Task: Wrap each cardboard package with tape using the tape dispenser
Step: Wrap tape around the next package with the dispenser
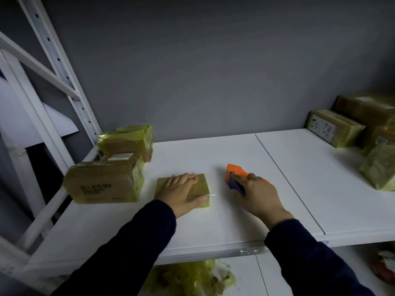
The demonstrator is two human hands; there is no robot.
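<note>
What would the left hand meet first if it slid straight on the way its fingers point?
Probably nothing close: beyond the small package under the left hand lies bare shelf, then the grey wall. The stacked packages sit further left.

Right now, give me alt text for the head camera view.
A left hand presses flat on a small cardboard package on a white shelf, while the right hand grips an orange tape dispenser beside it.

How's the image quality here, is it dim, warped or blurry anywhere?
Head view: dim, the white shelf brightest; the wide lens skews the rack upright at left; boxes at the right edge look soft; the left hand on the small package and right hand on the tape dispenser are sharp.
</note>
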